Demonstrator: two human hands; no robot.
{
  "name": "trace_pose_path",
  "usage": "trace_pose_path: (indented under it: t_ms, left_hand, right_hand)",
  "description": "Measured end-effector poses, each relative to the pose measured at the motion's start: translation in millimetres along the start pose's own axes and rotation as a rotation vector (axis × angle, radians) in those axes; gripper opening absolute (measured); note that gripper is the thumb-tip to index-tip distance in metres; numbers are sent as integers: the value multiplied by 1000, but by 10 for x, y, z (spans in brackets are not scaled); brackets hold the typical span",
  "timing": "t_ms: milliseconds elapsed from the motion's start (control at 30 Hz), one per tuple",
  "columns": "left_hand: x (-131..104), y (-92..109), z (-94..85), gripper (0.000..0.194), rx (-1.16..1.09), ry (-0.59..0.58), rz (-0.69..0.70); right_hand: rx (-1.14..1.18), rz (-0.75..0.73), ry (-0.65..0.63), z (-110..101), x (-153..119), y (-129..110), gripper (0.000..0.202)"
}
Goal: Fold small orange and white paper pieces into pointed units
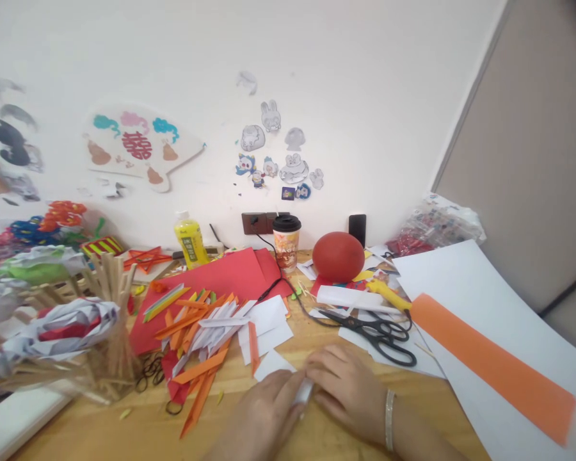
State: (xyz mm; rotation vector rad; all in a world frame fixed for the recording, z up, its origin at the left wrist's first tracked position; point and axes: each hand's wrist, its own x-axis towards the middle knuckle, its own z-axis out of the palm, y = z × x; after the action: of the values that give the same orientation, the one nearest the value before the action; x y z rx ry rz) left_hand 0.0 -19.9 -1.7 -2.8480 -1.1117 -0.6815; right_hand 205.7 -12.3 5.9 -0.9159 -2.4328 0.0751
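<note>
My left hand (264,410) and my right hand (345,387) meet at the front middle of the wooden table. Between them is a small piece of folded white paper (304,392), mostly covered by the fingers. Both hands have their fingers closed and pressed on it. Just beyond the left hand lies a flat white paper square (274,365). To the left is a loose heap of folded orange strips (204,371) and folded white strips (216,336). Black scissors (377,333) rest beyond my right hand.
Behind stand a lidded paper cup (287,246), a yellow bottle (191,240) and a red balloon-like ball (338,257). A yellow-handled tool (388,293) with a cable lies at right, near an orange strip (494,368) on a large white sheet (441,275). Wooden sticks (118,307) crowd the left.
</note>
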Motion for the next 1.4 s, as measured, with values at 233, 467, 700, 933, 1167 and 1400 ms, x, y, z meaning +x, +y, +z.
trace_pose_path:
  t_ms: [233, 467, 700, 933, 1167, 1400]
  left_hand:
    - [1, -162, -102, 32, 91, 26, 26]
    - [41, -306, 1, 30, 247, 85, 211]
    - [17, -97, 6, 26, 278, 3, 130]
    - [-97, 189, 43, 24, 340, 70, 349]
    - [-88, 216, 132, 33, 447, 39, 293]
    - [-166, 126, 235, 48, 417, -43, 180]
  right_hand:
    - [-12, -72, -49, 76, -43, 133, 16]
    - [7, 56, -13, -123, -59, 227, 28]
    - [97, 54, -65, -59, -34, 46, 11]
    - [131, 186, 32, 35, -21, 25, 16]
    - [185, 305, 42, 100, -4, 60, 14]
    - [279, 335, -32, 90, 9, 67, 19]
